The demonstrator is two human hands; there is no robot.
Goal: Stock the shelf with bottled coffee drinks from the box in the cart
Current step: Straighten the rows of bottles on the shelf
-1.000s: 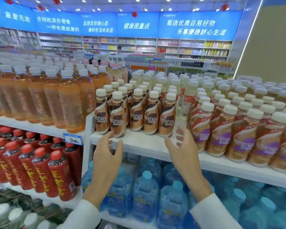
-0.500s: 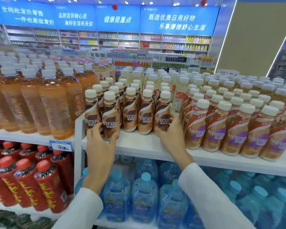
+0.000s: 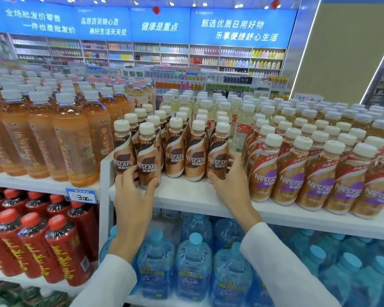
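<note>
As aisles (image 3: 186,83) stretch behind, left hand (image 3: 133,196) and right hand (image 3: 233,185) grip coffee bottles (image 3: 147,156) on the white shelf (image 3: 186,198).

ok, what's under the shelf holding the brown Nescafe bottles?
Blue-capped water bottles stand in rows directly below the white shelf. Its front edge hides the back rows; the left sleeve and right sleeve cover some front ones.

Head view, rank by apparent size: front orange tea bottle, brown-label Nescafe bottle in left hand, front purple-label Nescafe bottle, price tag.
1. Orange tea bottle
2-3. Brown-label Nescafe bottle and purple-label Nescafe bottle look alike, so unranked
4. Price tag
</note>
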